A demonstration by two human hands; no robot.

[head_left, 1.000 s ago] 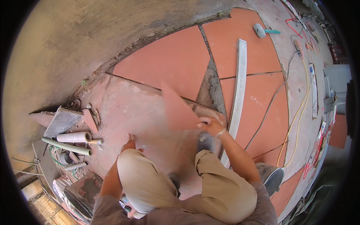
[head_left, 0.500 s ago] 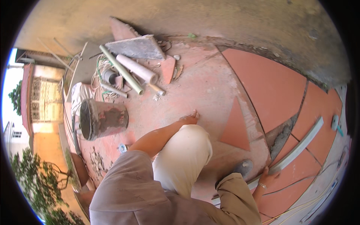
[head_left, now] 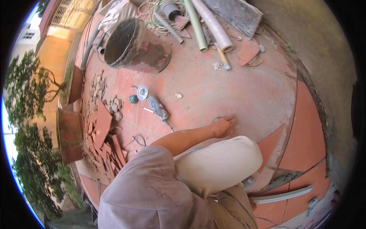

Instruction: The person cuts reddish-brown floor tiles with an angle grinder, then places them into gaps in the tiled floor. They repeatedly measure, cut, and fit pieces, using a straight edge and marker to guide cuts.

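The triangular red tile piece (head_left: 270, 147), in the right hand a second ago, is now lying on the floor (head_left: 198, 89), and the view is swinging leftward. At left, broken tiles (head_left: 103, 124) are crowding beside a rusty box (head_left: 70, 135), corners jutting upward. Next, an angle grinder (head_left: 157, 106) is lying with its cord trailing toward the left forearm. Beyond it a mortar-smeared bucket (head_left: 154, 53) is standing, and dusty floor is stretching from there to the left hand (head_left: 224, 126), leaving that arm room. That hand is hovering or resting beside the knee (head_left: 236, 152); blur is hiding whether its fingers are spread or pressed together. Rightward, the knee is covering part of the tile piece, near the laid tiles' edge (head_left: 291, 133). The right hand (head_left: 252, 204) is showing only as a sliver by the pale straightedge (head_left: 286, 195); I cannot tell its grip. A mallet (head_left: 312, 201) is lying beyond.
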